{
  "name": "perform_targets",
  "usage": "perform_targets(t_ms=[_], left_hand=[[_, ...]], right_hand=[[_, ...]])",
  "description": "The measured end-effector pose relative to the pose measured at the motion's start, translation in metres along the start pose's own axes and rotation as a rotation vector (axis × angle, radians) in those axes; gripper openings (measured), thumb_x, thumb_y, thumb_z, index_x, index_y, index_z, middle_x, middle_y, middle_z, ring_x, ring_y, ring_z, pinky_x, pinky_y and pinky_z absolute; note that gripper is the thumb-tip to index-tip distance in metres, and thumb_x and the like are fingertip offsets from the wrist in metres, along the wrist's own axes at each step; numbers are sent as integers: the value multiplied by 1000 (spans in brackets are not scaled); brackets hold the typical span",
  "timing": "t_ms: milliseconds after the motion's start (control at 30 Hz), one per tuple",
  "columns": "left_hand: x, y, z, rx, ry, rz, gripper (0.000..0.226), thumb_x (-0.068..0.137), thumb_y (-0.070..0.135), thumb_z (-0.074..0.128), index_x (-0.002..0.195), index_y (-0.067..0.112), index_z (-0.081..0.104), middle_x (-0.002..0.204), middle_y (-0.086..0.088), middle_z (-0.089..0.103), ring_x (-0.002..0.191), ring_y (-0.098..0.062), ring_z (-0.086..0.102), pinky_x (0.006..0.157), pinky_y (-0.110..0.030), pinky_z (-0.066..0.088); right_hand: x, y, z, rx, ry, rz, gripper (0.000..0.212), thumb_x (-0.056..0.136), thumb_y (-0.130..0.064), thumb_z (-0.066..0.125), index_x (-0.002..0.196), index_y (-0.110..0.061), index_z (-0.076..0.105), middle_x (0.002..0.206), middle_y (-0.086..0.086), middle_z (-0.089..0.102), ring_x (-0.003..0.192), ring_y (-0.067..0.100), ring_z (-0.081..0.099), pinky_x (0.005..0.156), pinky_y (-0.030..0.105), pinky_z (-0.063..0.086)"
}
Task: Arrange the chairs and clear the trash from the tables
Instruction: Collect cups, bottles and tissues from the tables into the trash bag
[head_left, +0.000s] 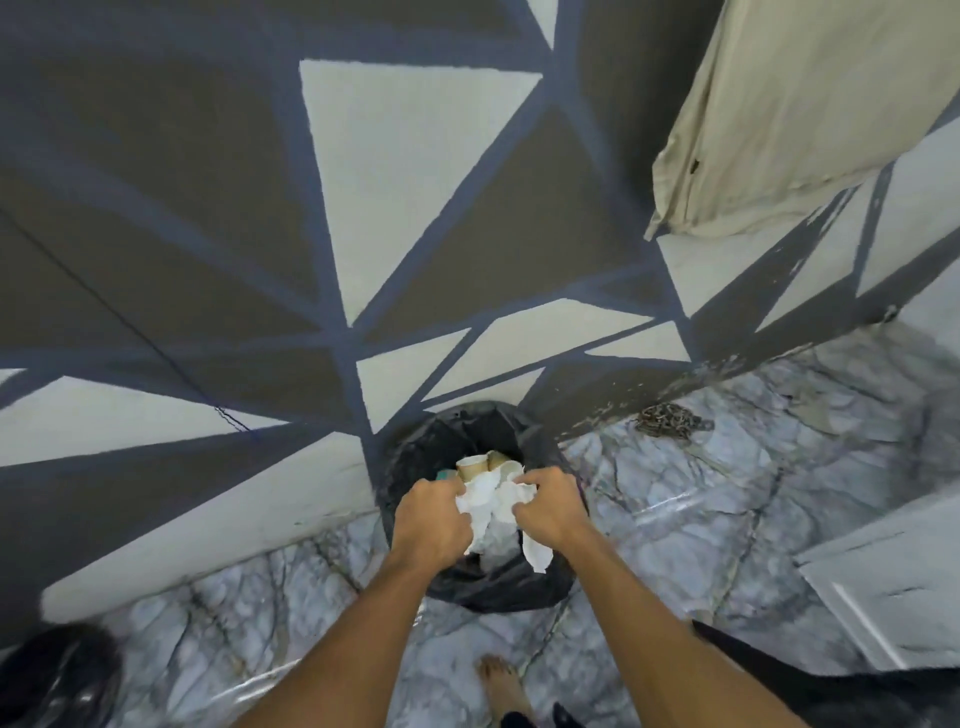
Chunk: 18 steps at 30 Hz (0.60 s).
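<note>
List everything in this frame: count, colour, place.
bin: one, black liner, on floor against wall
cups: a few, tan and white, above the bin, beyond the hands
napkins: crumpled bunch, white, held over the bin
chain: one pile, metal, on floor right of the bin
cloth: one, beige, hanging top right
bag: one, black, bottom-left corner
wall: grey, white and brown triangles
floor: marble, grey-white
foot: one, bare, bottom centre
left hand: gripping napkins
right hand: gripping napkins
</note>
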<state>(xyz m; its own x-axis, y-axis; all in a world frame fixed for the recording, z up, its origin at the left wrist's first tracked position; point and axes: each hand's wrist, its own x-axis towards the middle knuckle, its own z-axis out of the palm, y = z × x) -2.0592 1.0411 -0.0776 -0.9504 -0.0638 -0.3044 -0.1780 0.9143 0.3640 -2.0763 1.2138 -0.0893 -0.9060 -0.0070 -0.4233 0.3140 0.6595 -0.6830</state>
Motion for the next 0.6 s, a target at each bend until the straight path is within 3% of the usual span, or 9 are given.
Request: perform_targets(t_ms=[100, 200, 333, 467, 533, 600], left_hand=[[40, -1, 22, 156, -69, -17, 34, 84, 26, 61, 118, 24, 64, 115, -10, 64, 111, -29, 54, 96, -40, 44], [74, -4, 45, 198, -117, -53, 38, 83, 27, 62, 120, 23, 61, 116, -10, 63, 114, -29, 50, 96, -43, 42], [110, -10, 69, 24, -248, -147, 43, 83, 21, 65, 125, 14, 62, 124, -16, 62, 114, -34, 57, 97, -41, 50], [132, -14, 87, -100, -340, -124, 52, 88, 21, 67, 138, 11, 54, 142, -12, 54, 130, -31, 49, 108, -35, 39], [137, -14, 93, -134, -382, -112, 48, 88, 21, 67, 133, 12, 58, 137, -12, 58, 126, -31, 53, 106, -36, 43], [141, -18, 101, -153, -390, -127, 37, 81, 21, 68, 117, 14, 68, 122, -10, 67, 112, -30, 62, 95, -39, 53]], right_hand=[[47, 8, 15, 16, -65, 53, 37, 73, -10, 63, 108, -16, 74, 108, 5, 71, 99, 26, 66, 81, 28, 54], [87, 21, 28, 5, -103, 110, 36, 74, -16, 65, 109, -17, 72, 115, 6, 69, 101, 25, 64, 86, 31, 53], [125, 35, 37, -28, -132, 159, 51, 80, -20, 75, 128, -12, 60, 126, 7, 63, 115, 26, 59, 97, 32, 46], [143, 45, 49, -153, -266, 141, 61, 79, -30, 77, 132, -14, 51, 132, 7, 59, 119, 26, 56, 100, 32, 44], [149, 50, 54, -134, -273, 172, 60, 78, -24, 78, 131, -11, 53, 130, 7, 60, 118, 28, 57, 100, 35, 45], [153, 55, 59, -100, -264, 215, 55, 79, -19, 77, 130, -10, 56, 127, 7, 62, 116, 27, 59, 99, 33, 47]])
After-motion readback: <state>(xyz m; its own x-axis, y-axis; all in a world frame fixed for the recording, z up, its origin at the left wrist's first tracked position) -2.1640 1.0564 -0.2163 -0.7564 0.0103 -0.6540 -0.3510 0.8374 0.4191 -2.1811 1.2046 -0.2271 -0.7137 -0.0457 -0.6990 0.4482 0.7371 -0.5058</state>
